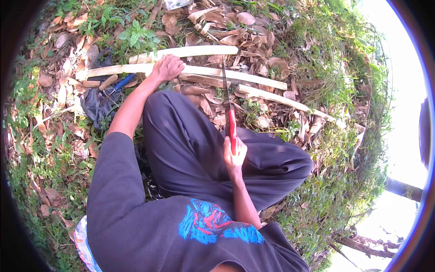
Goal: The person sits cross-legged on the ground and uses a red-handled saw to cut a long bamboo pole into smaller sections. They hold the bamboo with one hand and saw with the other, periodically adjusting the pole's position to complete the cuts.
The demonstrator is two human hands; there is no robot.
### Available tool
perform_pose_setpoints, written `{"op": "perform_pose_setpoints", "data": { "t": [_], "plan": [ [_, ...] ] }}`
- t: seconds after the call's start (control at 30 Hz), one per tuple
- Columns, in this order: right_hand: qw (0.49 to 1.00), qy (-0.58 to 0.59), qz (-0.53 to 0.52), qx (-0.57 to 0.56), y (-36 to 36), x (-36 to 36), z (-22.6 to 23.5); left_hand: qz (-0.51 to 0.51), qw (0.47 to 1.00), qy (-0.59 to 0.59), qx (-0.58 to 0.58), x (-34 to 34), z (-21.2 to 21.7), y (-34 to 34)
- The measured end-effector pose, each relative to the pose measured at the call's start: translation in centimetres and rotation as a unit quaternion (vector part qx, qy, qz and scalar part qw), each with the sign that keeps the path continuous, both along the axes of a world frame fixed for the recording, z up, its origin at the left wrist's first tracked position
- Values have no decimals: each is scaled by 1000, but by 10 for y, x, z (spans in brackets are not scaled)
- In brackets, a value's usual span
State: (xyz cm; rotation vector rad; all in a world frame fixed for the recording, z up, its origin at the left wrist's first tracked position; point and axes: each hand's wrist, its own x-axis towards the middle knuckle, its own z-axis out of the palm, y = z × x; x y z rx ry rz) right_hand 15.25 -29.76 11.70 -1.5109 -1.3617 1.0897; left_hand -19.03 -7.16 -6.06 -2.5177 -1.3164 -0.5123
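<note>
My left hand [168, 68] is closed on a long pale wooden strip [256, 79] that lies across the ground in front of my knees. Just beyond it rests a shorter pale strip [204, 51], which the hand's far edge nearly meets. In my right hand [234, 152] is the red handle of a handsaw [233, 127]. Its narrow dark blade points away from me and crosses the long strip, with the tip by the shorter strip's right end. Whether the teeth touch the wood I cannot tell. A third strip [290, 102] lies to the right.
Left of my forearm are a blue-handled tool [123, 83], wooden handles [108, 82] and a black plastic bag [96, 109]. My folded legs [181, 131] sit close behind the strips. Dry leaves and grass cover the ground. A clear plastic item [176, 4] lies at the far edge.
</note>
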Motion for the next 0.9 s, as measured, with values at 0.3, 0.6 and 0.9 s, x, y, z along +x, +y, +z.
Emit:
{"op": "perform_pose_setpoints", "data": {
  "t": [0.3, 0.6, 0.9],
  "plan": [
    [999, -41, -9, 12, -26, 15, 5, -31, 996, 19, 78, -3, -3, 0],
    [994, -93, -5, 60, -32, 3, 6, 35, 993, -79, -83, 4, -2, 6],
    [999, -16, -25, -17, 14, 1, -16, -8, 999, 43, -19, -2, -3, 7]
  ]
}}
